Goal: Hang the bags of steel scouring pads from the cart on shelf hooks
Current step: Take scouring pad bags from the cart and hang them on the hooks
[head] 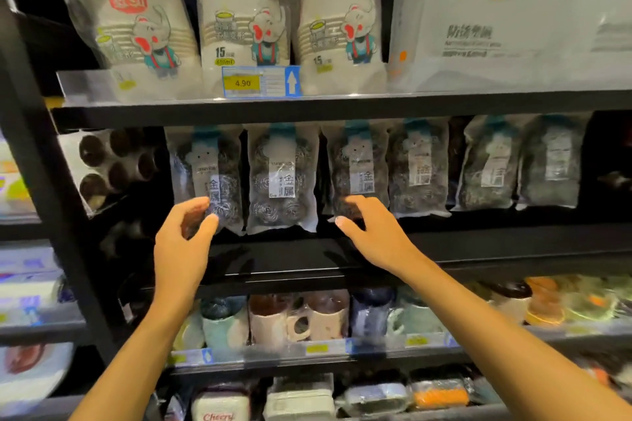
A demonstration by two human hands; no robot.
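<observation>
Where scourer bags point(282, 178) hang, cup packs point(242, 10) above, mugs point(325, 316) below.

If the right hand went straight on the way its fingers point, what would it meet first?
Most likely the scouring pad bag hanging third from the left; the right hand overlaps its lower edge, though contact is unclear.

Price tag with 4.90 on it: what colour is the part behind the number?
Yellow; the price tag shows best in the head view.
</observation>
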